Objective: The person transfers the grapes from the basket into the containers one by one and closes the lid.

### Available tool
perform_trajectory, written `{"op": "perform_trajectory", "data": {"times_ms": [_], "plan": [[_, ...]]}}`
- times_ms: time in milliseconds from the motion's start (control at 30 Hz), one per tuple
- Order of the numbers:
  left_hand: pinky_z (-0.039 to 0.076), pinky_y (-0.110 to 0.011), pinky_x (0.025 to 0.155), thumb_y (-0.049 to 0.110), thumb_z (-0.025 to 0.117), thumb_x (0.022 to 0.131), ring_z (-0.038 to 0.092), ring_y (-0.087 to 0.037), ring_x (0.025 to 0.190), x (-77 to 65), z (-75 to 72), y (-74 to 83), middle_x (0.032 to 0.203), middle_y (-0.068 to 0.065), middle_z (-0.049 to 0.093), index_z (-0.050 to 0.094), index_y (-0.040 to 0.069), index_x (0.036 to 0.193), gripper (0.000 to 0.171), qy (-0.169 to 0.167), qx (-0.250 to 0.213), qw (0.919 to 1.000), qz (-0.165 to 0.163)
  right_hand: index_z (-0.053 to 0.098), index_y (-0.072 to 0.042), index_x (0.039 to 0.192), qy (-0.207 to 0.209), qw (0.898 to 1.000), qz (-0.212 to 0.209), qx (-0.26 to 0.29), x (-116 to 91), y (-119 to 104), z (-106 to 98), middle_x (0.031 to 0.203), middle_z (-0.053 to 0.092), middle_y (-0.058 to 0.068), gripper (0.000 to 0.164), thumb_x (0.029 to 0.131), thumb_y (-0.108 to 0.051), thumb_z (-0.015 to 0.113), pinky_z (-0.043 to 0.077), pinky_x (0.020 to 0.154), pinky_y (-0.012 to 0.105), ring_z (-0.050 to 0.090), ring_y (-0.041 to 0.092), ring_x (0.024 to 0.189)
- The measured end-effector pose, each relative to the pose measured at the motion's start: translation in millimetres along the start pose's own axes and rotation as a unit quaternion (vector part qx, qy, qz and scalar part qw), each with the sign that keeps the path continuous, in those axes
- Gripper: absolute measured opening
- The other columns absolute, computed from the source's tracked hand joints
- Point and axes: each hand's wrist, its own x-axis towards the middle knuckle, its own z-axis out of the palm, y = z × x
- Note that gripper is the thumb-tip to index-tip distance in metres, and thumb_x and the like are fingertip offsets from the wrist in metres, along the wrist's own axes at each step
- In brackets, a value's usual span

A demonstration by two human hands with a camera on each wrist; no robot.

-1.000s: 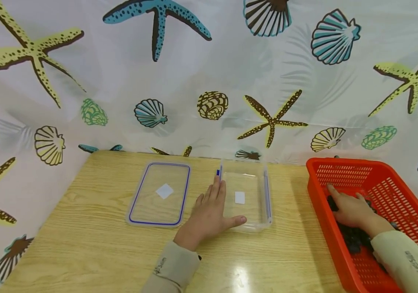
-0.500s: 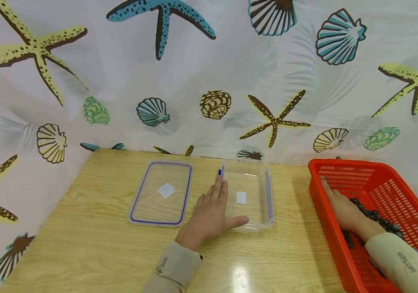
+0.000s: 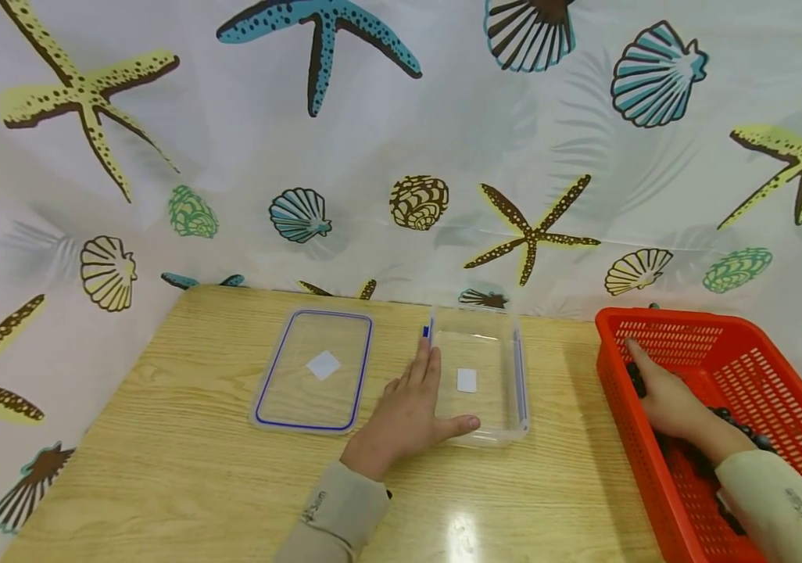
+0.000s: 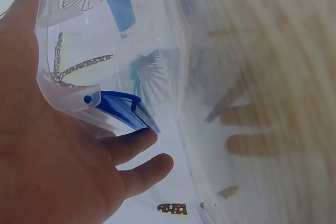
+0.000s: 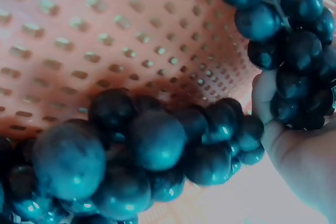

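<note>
My left hand [image 3: 408,418], fingers straight and thumb spread, rests against the left side and near corner of a clear plastic container [image 3: 478,430]. In the left wrist view, the fingers lie beside a blue-trimmed locking flap [image 4: 123,108] on that container. My right hand [image 3: 675,407] is down inside the red basket [image 3: 626,422] and grips a bunch of dark grapes [image 5: 299,51] near its left wall. Part of the hand is hidden behind the grapes. A second bunch of dark grapes [image 5: 152,145] lies beside the hand in the basket.
The container's clear lid [image 3: 316,391], edged in blue, lies flat on the wooden table [image 3: 183,438] left of the left hand. A fabric backdrop [image 3: 366,141] with starfish and shells rises behind the table. The basket has tall, perforated walls.
My right hand first shifts left off the grapes towards the basket wall, then comes to hold a bunch there. The left hand stays against the container. The view drifts slightly.
</note>
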Motion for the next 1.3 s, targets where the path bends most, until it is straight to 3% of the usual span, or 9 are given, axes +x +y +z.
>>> {"op": "perform_trajectory", "data": {"times_ms": [133,333,567,867,1000,1167,1300], "plan": [[0.021,-0.061,0.115,0.07,0.061,0.089,0.006,-0.033,0.152,0.0,0.2,0.5,0.167,-0.012,-0.015,0.001,0.002,0.161,0.116,-0.001,-0.004,1.0,-0.003,-0.002,0.0,0.161,0.009,1.0,0.013,0.008,-2.2,-4.1,-7.8,0.155,0.023,0.04,0.105,0.092,-0.023,0.074,0.032,0.103,0.07,0.037,0.059,0.132],[0.022,-0.061,0.114,0.07,0.061,0.089,0.006,-0.033,0.152,0.5,0.5,0.6,0.167,-0.012,-0.015,0.0,0.002,0.161,0.116,-0.002,-0.005,1.0,-0.005,-0.014,-0.011,0.16,0.016,0.999,0.042,0.019,-7.7,-9.1,-21.0,0.158,0.011,0.038,0.107,0.094,-0.024,0.069,0.034,0.098,0.074,0.034,0.064,0.13],[0.024,-0.064,0.113,0.07,0.061,0.089,0.006,-0.033,0.152,0.5,-0.9,0.5,0.167,-0.011,-0.017,-0.001,0.003,0.161,0.116,-0.003,-0.011,0.9999,-0.005,-0.016,-0.014,0.16,0.031,0.998,0.047,0.034,-14.6,-14.5,-37.6,0.162,0.002,0.034,0.104,0.096,-0.022,0.066,0.035,0.096,0.075,0.038,0.064,0.127],[0.025,-0.067,0.11,0.07,0.061,0.09,0.005,-0.033,0.152,-0.1,0.0,-1.9,0.167,-0.009,-0.018,-0.004,0.006,0.161,0.115,-0.007,-0.02,0.9997,-0.008,-0.018,-0.016,0.159,0.055,0.996,0.05,0.046,-17.2,-22.9,-53.0,0.165,-0.006,0.026,0.104,0.098,-0.028,0.066,0.025,0.097,0.079,0.021,0.065,0.136],[0.027,-0.065,0.11,0.07,0.06,0.09,0.014,-0.038,0.15,-0.5,0.5,-2.5,0.166,-0.008,-0.019,-0.006,0.008,0.161,0.115,-0.008,-0.027,0.9996,-0.009,-0.019,-0.016,0.159,0.072,0.995,0.043,0.057,-21.0,-29.6,-59.9,0.165,-0.011,0.023,0.103,0.099,-0.029,0.064,0.022,0.098,0.081,0.013,0.063,0.14],[0.028,-0.064,0.11,0.07,0.06,0.09,0.025,-0.046,0.145,0.7,1.0,-1.9,0.166,-0.007,-0.021,-0.008,0.01,0.161,0.116,-0.01,-0.039,0.9991,-0.008,-0.021,-0.02,0.158,0.11,0.989,0.018,0.099,-23.1,-41.1,-69.0,0.165,-0.02,0.008,0.102,0.1,-0.027,0.062,0.011,0.103,0.079,-0.004,0.051,0.148],[0.028,-0.064,0.11,0.069,0.061,0.09,0.025,-0.046,0.145,0.5,1.2,-2.0,0.166,-0.006,-0.022,-0.009,0.01,0.161,0.115,-0.013,-0.043,0.9989,-0.013,-0.021,-0.026,0.158,0.128,0.984,0.006,0.124,-20.8,-51.0,-71.5,0.165,-0.02,-0.001,0.103,0.1,-0.027,0.063,0.007,0.106,0.077,-0.008,0.042,0.15]]}}
